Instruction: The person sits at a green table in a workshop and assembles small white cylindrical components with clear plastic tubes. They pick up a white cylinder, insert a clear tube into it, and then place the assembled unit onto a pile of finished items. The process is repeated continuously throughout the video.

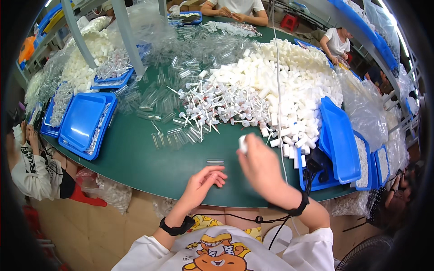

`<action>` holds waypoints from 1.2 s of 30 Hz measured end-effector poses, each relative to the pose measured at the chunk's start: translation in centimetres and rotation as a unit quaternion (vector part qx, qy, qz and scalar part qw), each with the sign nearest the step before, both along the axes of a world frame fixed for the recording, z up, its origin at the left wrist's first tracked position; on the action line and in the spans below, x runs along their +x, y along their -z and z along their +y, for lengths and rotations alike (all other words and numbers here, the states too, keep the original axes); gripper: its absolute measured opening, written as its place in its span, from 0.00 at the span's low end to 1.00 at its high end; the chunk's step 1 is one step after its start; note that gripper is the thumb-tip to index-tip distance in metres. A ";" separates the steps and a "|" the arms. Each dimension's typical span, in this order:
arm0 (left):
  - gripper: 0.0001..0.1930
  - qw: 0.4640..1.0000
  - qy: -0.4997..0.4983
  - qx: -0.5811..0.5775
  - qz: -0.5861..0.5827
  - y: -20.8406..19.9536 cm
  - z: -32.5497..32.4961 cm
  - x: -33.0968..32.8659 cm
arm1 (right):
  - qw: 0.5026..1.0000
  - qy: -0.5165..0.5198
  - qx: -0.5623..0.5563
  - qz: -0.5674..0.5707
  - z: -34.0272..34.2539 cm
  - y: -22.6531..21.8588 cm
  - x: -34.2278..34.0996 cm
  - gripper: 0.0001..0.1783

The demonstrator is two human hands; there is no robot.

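My right hand is raised over the near part of the green table, its fingers closed on a white cylindrical cap. To its left my left hand hovers by the table edge with loosely bent fingers, and nothing shows in it. Just beyond those fingertips a short clear tube lies on the tabletop. Ahead of both hands spreads a heap of thin white stick applicators with round discs. More clear tubes lie to the left of it, and a large mound of white caps rises to the right.
Stacked blue trays stand at the right and left edges of the green table. A white cable hangs down across the caps. Grey posts rise at the left. Other people sit around the table.
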State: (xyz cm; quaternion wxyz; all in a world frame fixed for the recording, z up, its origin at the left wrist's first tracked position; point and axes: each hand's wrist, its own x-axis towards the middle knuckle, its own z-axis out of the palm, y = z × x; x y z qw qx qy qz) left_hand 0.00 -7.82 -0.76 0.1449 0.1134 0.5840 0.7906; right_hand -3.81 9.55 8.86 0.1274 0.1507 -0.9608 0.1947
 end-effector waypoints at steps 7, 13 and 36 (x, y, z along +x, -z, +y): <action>0.12 0.998 -0.039 0.036 -0.036 0.6 -0.3 -0.5 | 0.971 -0.196 -0.097 -0.095 -2.4 2.8 2.0 0.11; 0.07 0.993 -0.031 0.097 -0.057 0.6 -0.5 -0.8 | 0.926 -0.228 -0.138 -0.267 -0.1 2.0 -1.9 0.17; 0.13 0.999 -0.005 0.042 -0.031 0.6 -0.6 -0.5 | 0.968 0.027 -0.251 -0.008 3.6 4.9 -6.8 0.14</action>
